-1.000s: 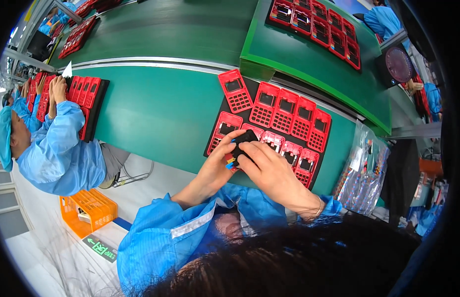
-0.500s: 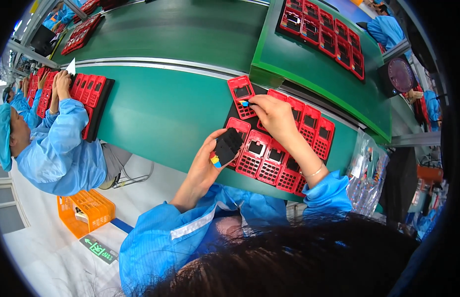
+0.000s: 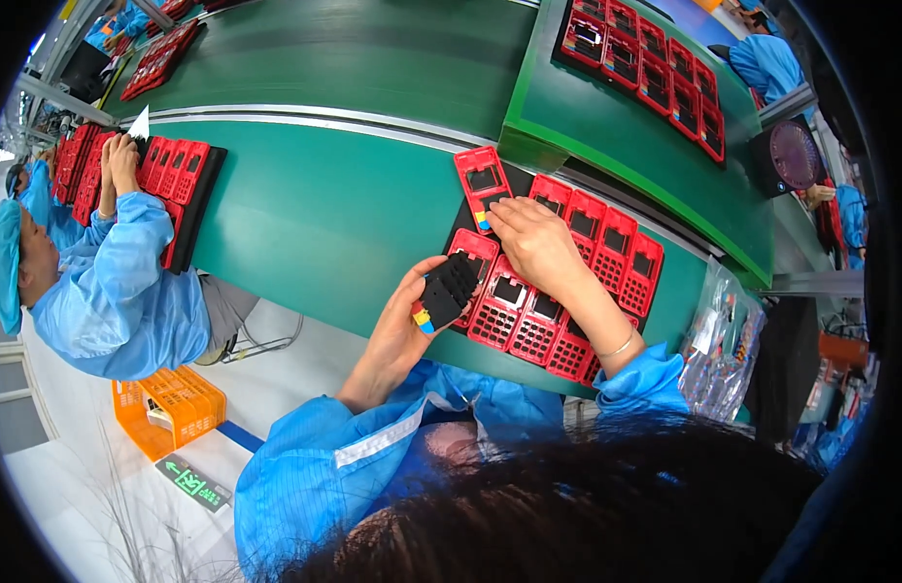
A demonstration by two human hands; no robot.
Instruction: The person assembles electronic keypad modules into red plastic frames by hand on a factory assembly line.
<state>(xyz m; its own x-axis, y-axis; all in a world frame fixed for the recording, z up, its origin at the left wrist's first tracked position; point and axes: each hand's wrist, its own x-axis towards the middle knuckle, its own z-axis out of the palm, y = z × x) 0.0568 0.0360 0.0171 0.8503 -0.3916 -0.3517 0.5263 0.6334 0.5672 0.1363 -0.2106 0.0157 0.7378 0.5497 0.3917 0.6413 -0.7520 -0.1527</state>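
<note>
A: Black keypad stack (image 3: 448, 290) sits in my left hand (image 3: 404, 325), fingers curled round it, long axis pointing up-right toward the red housings (image 3: 567, 267).

B: Right hand?

A: Right hand (image 3: 536, 243) is nearer, flat on the housings, fingertips on a small coloured keypad (image 3: 484, 220). Grip unclear.

Left hand (image 3: 404, 316) curled, gripping; right hand (image 3: 533, 243) flat, fingertips pressing down.
</note>
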